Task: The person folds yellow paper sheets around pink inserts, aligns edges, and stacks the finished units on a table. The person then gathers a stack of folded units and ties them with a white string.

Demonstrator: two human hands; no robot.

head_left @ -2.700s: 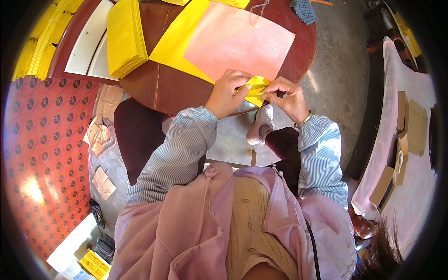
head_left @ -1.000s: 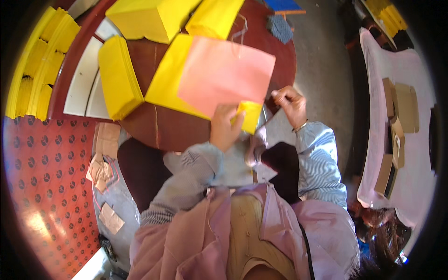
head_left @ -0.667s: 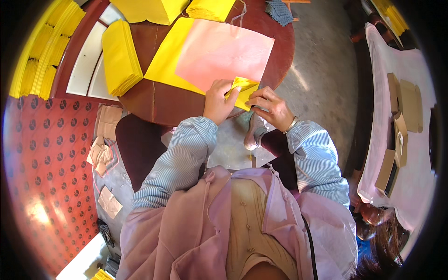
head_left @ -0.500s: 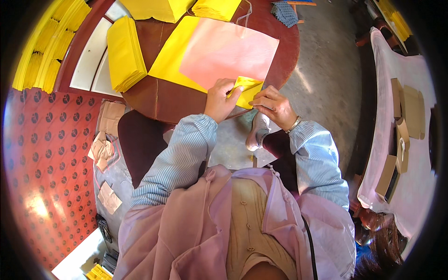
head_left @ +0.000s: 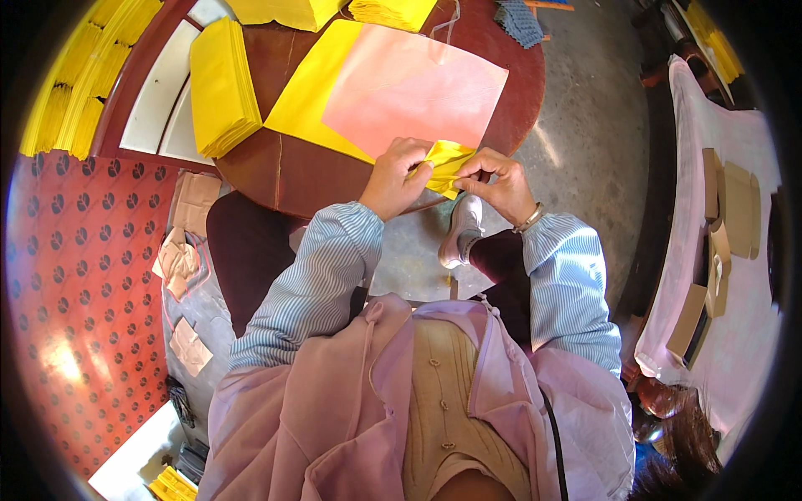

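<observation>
Both hands have drawn closer together on the folded yellow paper (head_left: 444, 163) since half a second ago.

From the left: a stack of yellow sheets (head_left: 221, 88) lies on the round worktop (head_left: 284, 171), a pink sheet (head_left: 409, 83) beside it. At the near edge, the left hand (head_left: 397, 177) and right hand (head_left: 497, 179) each have their grip clamped on the paper, pinched from both sides, apparently to press a crease. Wrists bend inward, elbows splayed.
</observation>
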